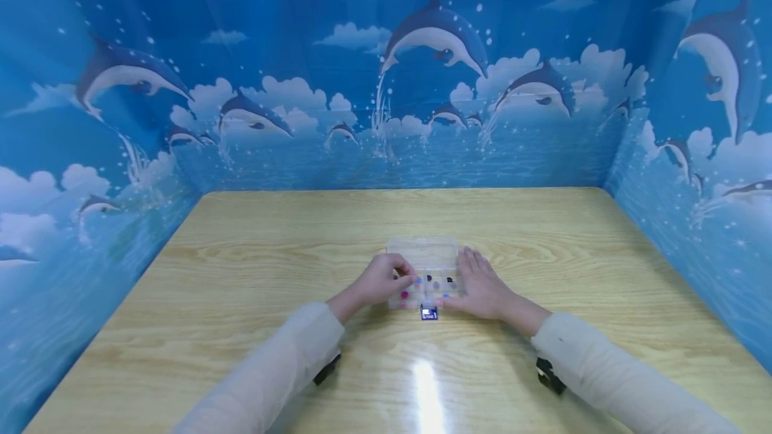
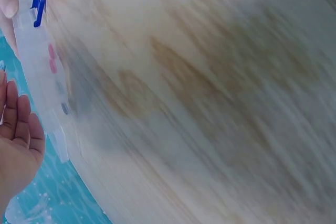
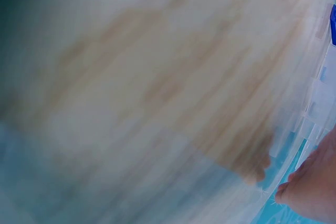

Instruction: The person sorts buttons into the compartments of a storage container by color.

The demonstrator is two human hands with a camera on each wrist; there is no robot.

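Note:
A clear plastic compartment box (image 1: 395,303) stands on the table with its transparent lid (image 1: 422,252) folded back. Small coloured pieces, among them a magenta one (image 1: 405,295) and a black one (image 1: 449,280), lie in its compartments. Over the box's left half, my left hand (image 1: 382,278) pinches a tiny light-blue piece (image 2: 2,65) between thumb and forefinger; the fingertips hide much of it. My right hand (image 1: 485,290) rests along the box's right side, fingers extended and thumb at the front edge. A dark blue tag (image 1: 429,313) with white marks sits at the box's front middle.
The wood-grain table (image 1: 271,233) runs to a blue curtain (image 1: 338,146) printed with dolphins at the back and sides. A bright light reflection (image 1: 427,387) lies on the tabletop in front of the box. Dark wrist straps (image 1: 550,376) show below the sleeves.

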